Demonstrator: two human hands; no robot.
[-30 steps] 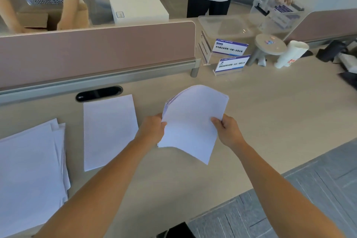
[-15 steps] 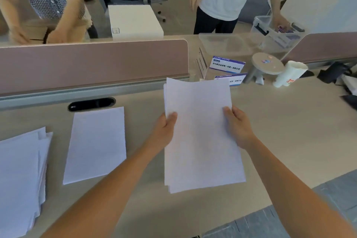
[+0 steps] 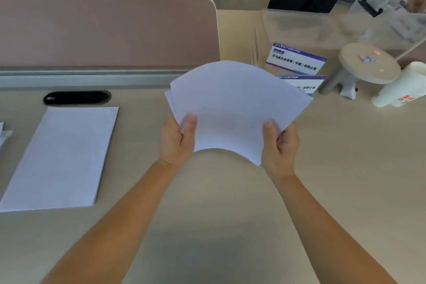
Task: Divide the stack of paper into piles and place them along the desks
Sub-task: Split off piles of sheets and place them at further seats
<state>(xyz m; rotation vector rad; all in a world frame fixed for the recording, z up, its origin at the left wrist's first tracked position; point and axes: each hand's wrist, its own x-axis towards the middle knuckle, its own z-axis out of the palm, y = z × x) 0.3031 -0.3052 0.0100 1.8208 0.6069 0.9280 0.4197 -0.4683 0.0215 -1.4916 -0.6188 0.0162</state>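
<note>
Both forearms reach forward over the pale wooden counter (image 3: 345, 168). The left hand (image 3: 177, 138) and the right hand (image 3: 280, 145) each grip a near corner of a thin, upward-bowed sheaf of white paper (image 3: 232, 108), thumbs on top. A flat white paper pile (image 3: 60, 159) lies on the counter at the sheaf's 9 o'clock. At 1 o'clock, blue-and-white sign cards (image 3: 296, 59) carry Chinese print too blurred to read, and the sheaf hides part of the nearer one.

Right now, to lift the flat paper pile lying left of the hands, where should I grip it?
The pile lies flat on the desk; its right long edge is free, nearest the left hand holding sheets. So probably grip there, from the right, fingers under, thumb above.
</note>
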